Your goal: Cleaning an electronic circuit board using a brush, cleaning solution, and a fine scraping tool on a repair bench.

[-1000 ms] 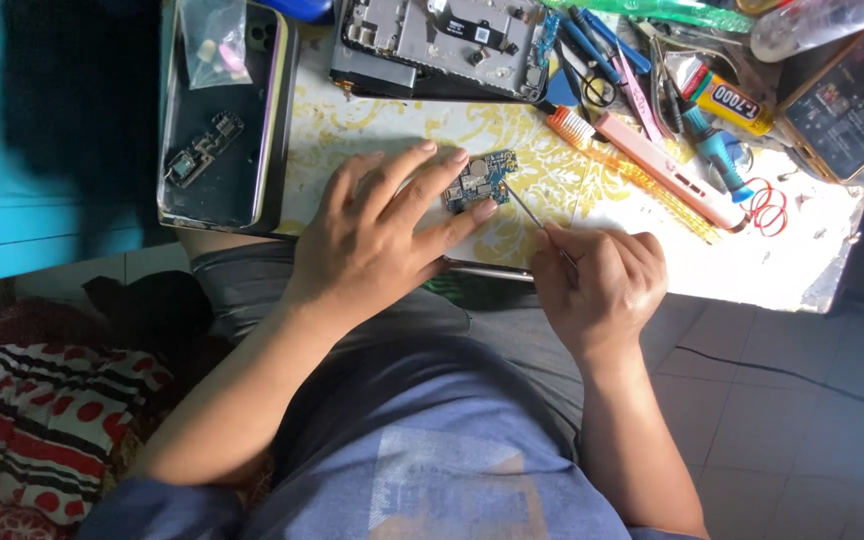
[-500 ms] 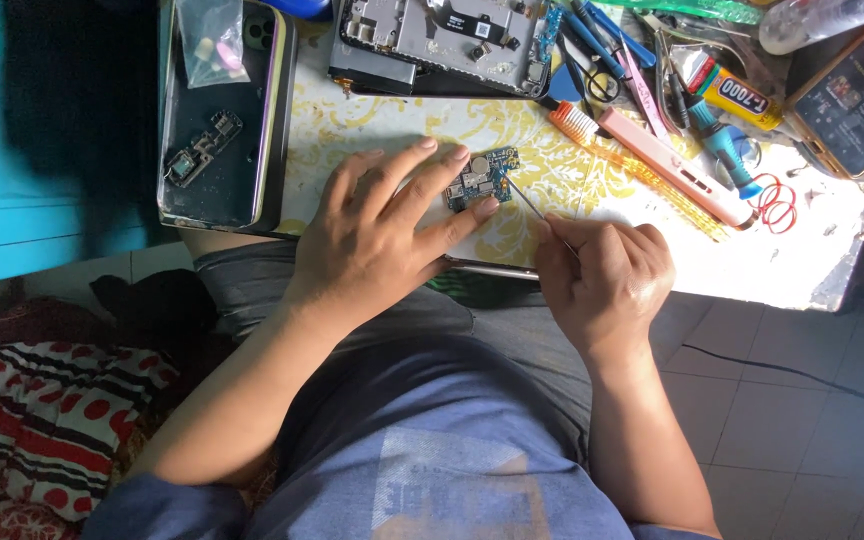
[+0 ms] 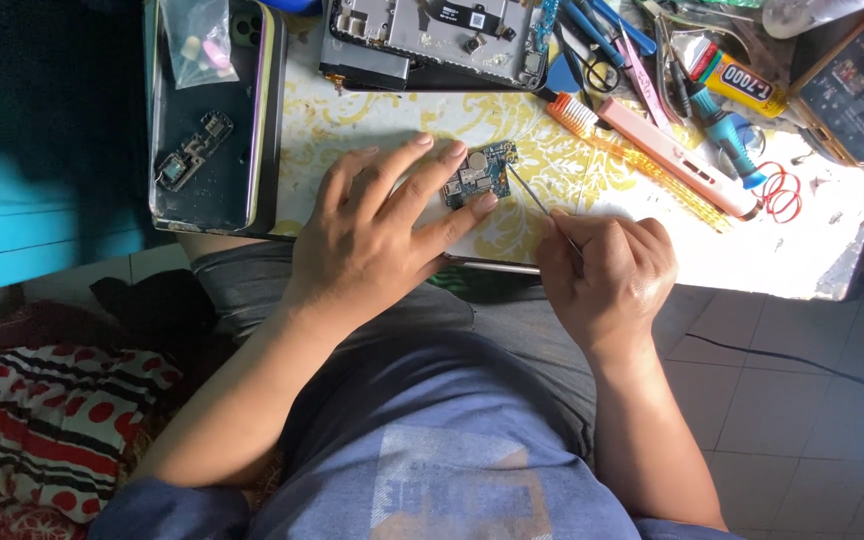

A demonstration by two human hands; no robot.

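On the table [image 3: 812, 250], the left hand [image 3: 377, 235] pins the board [image 3: 479, 174] flat, fingers spread. The right hand [image 3: 607, 270] pinches a probe [image 3: 537, 200], tip at the board's edge: probing is under way, and the next move needs a steady tip. Compared with a second ago, little differs.

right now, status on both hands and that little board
Left hand flat on table, fingers pinning small circuit board. Right hand shut on thin metal probe, tip at board's edge. Toothbrush and pink tool lie close behind.
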